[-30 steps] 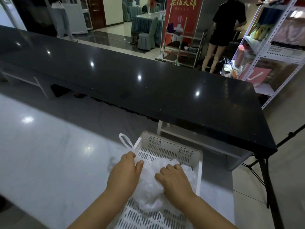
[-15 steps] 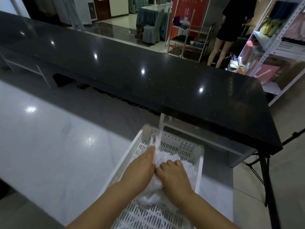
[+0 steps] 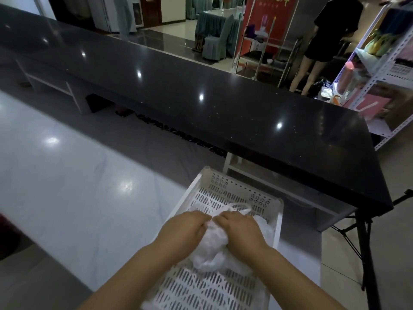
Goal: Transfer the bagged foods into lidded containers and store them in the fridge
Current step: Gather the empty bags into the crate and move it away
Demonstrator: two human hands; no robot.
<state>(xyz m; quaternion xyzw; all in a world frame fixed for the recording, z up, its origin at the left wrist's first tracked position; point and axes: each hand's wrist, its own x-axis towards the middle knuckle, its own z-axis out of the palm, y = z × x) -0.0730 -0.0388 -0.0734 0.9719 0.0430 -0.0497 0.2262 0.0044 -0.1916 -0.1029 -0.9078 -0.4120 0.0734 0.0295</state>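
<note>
Your left hand (image 3: 186,229) and right hand (image 3: 240,231) are both pinching the white plastic bag (image 3: 214,249) — it is lying right between them in the white tray (image 3: 225,182) on the table (image 3: 67,186), its loop handle (image 3: 239,208) pointing away from you.

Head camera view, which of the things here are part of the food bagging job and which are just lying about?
In the job:
- left hand and right hand, both gripping the bag
- white plastic bag, contents not visible
- white perforated tray under it

Lying about:
- black countertop
- white shelf rack with its goods
- red banner
- covered chair
</note>
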